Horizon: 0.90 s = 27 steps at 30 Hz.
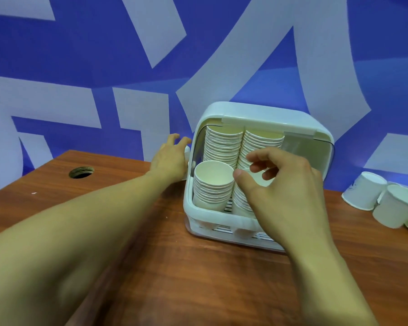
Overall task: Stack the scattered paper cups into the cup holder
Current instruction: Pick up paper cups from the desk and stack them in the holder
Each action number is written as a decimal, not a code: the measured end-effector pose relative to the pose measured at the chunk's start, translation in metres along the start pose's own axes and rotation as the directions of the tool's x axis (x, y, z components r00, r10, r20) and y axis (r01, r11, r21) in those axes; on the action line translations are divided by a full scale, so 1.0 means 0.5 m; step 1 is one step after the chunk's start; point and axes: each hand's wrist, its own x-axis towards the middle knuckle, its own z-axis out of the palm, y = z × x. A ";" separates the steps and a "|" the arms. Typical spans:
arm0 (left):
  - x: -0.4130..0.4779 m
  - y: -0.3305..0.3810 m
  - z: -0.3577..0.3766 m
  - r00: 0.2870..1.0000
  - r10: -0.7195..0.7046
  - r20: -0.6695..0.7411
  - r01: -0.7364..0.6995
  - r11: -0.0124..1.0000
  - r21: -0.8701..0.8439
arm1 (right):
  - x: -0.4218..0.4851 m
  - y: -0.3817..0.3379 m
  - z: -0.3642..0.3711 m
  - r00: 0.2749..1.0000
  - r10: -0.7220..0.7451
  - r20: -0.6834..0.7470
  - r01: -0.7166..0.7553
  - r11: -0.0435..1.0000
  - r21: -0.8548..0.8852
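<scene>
Stacks of white paper cups are filling a pale, boxy plastic cup holder (259, 111) with rounded corners. It is standing on a reddish-brown wood-grain table (198, 278), near the far edge and just in front of a blue wall with broad pale-grey stripes (80, 55). The holder's translucent front cover is sitting raised under the top, leaving the front open.

Inside, two tall stacks are leaning at the back, the back left stack (222, 147) and the back right stack (262, 142) touching side by side, their rolled rims showing as tight rings. Two shorter stacks are sitting in front. The front left stack (212, 184) is tilting its cream-coloured mouth towards the camera, and the front right stack (239, 198) is mostly hidden.

The right hand (285, 184) is hovering over that stack's top cup, thumb at the rim and fingers curled above the mouth. Whether it is actually pinching the cup I cannot tell. The left hand (170, 161) is reaching with straight fingers against the holder's left side, holding nothing.

Several loose paper cups (363, 194) are lying tipped on the table at the right, well apart from the holder. A round hole (81, 172) is showing in the tabletop at the far left.
</scene>
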 end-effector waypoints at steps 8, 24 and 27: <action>-0.016 0.010 -0.028 0.998 0.001 -0.057 0.008 0.989 0.151 | -0.002 -0.002 0.003 1.000 0.005 -0.023 -0.004 0.999 0.043; -0.200 0.026 -0.141 0.956 -0.286 -0.071 0.286 0.958 -0.011 | -0.006 -0.032 -0.009 0.998 0.033 -0.050 -0.029 0.996 0.080; -0.283 0.048 -0.174 0.946 -0.204 -0.251 0.191 0.979 -0.073 | -0.007 -0.039 -0.023 0.997 0.041 -0.063 -0.036 0.996 0.079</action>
